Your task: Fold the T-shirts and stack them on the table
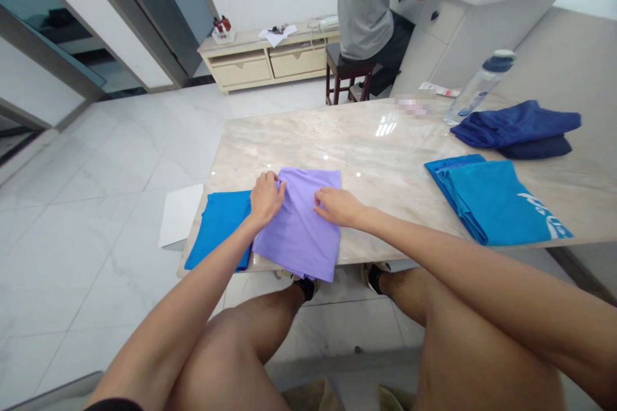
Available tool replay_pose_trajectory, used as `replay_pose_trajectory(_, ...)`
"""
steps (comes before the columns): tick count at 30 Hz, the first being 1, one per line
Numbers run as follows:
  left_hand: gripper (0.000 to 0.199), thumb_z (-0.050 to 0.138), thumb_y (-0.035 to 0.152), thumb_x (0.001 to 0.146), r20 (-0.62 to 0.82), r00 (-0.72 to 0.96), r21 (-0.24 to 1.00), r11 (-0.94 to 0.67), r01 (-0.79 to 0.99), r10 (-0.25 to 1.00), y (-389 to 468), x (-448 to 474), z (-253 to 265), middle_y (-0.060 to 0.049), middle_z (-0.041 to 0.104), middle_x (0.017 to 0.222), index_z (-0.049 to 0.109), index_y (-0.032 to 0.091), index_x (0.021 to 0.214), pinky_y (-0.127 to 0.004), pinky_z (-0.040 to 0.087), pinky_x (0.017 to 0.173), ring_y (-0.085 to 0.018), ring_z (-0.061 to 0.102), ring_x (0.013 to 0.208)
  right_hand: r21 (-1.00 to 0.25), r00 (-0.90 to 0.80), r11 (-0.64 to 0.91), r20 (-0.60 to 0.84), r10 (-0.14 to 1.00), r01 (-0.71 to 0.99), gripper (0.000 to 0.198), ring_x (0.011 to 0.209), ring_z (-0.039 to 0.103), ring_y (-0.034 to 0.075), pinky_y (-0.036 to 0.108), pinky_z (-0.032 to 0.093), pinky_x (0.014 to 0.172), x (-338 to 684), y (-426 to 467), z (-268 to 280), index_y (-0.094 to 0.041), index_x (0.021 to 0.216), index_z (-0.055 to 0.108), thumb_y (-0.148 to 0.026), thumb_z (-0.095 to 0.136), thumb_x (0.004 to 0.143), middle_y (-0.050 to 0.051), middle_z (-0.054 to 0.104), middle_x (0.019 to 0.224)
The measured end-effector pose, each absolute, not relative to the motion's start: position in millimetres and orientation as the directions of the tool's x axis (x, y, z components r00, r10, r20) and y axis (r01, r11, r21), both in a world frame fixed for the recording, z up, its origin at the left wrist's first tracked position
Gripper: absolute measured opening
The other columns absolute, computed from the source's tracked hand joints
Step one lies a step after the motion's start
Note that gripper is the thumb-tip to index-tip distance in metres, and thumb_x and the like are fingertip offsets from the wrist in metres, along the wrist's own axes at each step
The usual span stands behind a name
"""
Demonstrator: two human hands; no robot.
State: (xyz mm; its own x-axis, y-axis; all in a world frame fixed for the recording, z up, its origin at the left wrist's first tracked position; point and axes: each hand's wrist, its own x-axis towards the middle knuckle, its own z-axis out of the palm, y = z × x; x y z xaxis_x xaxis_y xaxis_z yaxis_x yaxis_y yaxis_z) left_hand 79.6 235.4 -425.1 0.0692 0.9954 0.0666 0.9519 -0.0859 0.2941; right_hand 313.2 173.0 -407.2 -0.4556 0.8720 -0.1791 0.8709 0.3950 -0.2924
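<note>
A folded purple garment lies flat on the marble-topped table, its near edge hanging past the table's front. At its upper left edge, my left hand has curled fingers that seem to pinch the fabric; the exact grip is partly hidden. My right hand rests on the garment's right side, fingers loosely bent and the thumb apart from them. Just left of the purple piece, and partly under my left forearm, is a folded blue garment.
To the right lie a folded blue garment with white lettering and a crumpled navy cloth. A clear bottle stands behind them. Beyond the table, a person in grey sits on a dark stool near a low cabinet.
</note>
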Motion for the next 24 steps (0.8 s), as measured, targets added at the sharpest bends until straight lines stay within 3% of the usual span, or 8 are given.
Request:
replay_pose_trajectory(3, 0.047, 0.061, 0.06, 0.105, -0.175, 0.035, 0.222, 0.005, 0.975, 0.984, 196.6, 62.7, -424.0, -0.019, 0.075, 0.128, 0.064, 0.018, 0.124, -0.036, 0.053, 0.094, -0.034, 0.071, 0.123, -0.389, -0.625, 0.513, -0.257, 0.737, 0.765, 0.031, 0.113, 0.076, 0.03, 0.035, 0.057, 0.095, 291.9, 139.5, -412.9, -0.018, 0.131, 0.071, -0.039, 0.063, 0.109, 0.016, 0.076, 0.128)
replay_pose_trajectory(5, 0.043, 0.066, 0.058, 0.102, -0.274, 0.03, 0.189, 0.024, 0.982, 0.961, 176.9, 49.1, -424.3, -0.018, 0.078, 0.126, 0.068, 0.019, 0.119, -0.035, 0.052, 0.089, -0.034, 0.074, 0.119, -0.397, -0.675, 0.558, -0.275, 0.685, 0.728, 0.038, 0.112, 0.077, 0.03, 0.035, 0.058, 0.093, 283.6, 124.6, -417.6, -0.014, 0.137, 0.07, -0.036, 0.068, 0.106, 0.018, 0.075, 0.133)
replay_pose_trajectory(9, 0.019, 0.07, 0.039, 0.101, -0.266, 0.043, 0.208, 0.013, 0.978, 0.963, 155.6, 29.7, -417.8, -0.013, 0.083, 0.118, 0.075, 0.022, 0.108, -0.033, 0.052, 0.088, -0.031, 0.077, 0.114, -0.435, -0.67, 0.533, -0.272, 0.691, 0.726, 0.038, 0.116, 0.077, 0.028, 0.033, 0.057, 0.1, 289.7, 120.5, -416.7, -0.01, 0.141, 0.069, -0.025, 0.065, 0.105, 0.018, 0.077, 0.131)
replay_pose_trajectory(13, 0.013, 0.071, 0.032, 0.099, -0.213, -0.028, 0.269, 0.086, 0.959, 0.977, 144.0, 21.5, -404.4, -0.013, 0.083, 0.118, 0.077, 0.022, 0.105, -0.034, 0.053, 0.091, -0.031, 0.077, 0.115, -0.398, -0.606, 0.484, -0.284, 0.743, 0.78, 0.037, 0.126, 0.073, 0.028, 0.034, 0.054, 0.11, 308.3, 122.8, -405.0, -0.01, 0.14, 0.07, -0.02, 0.063, 0.105, 0.019, 0.075, 0.136)
replay_pose_trajectory(20, 0.018, 0.068, 0.032, 0.1, -0.163, -0.1, 0.357, 0.153, 0.922, 0.982, 128.0, 5.0, -397.3, -0.014, 0.083, 0.112, 0.074, 0.02, 0.112, -0.037, 0.055, 0.099, -0.033, 0.076, 0.119, -0.309, -0.217, 0.106, -0.352, 0.91, 0.945, 0.037, 0.13, 0.072, 0.034, 0.04, 0.057, 0.106, 316.2, 114.5, -399.6, -0.01, 0.138, 0.069, -0.023, 0.059, 0.105, 0.025, 0.07, 0.142)
replay_pose_trajectory(24, 0.021, 0.061, 0.031, 0.104, -0.147, -0.049, 0.452, 0.111, 0.885, 0.988, 139.5, 16.7, -402.9, -0.015, 0.08, 0.129, 0.072, 0.019, 0.117, -0.034, 0.055, 0.105, -0.028, 0.075, 0.124, -0.341, 0.01, -0.144, -0.366, 0.93, 0.929, 0.039, 0.124, 0.076, 0.035, 0.035, 0.061, 0.093, 323.0, 129.8, -405.0, -0.008, 0.136, 0.067, -0.03, 0.062, 0.104, 0.027, 0.075, 0.134)
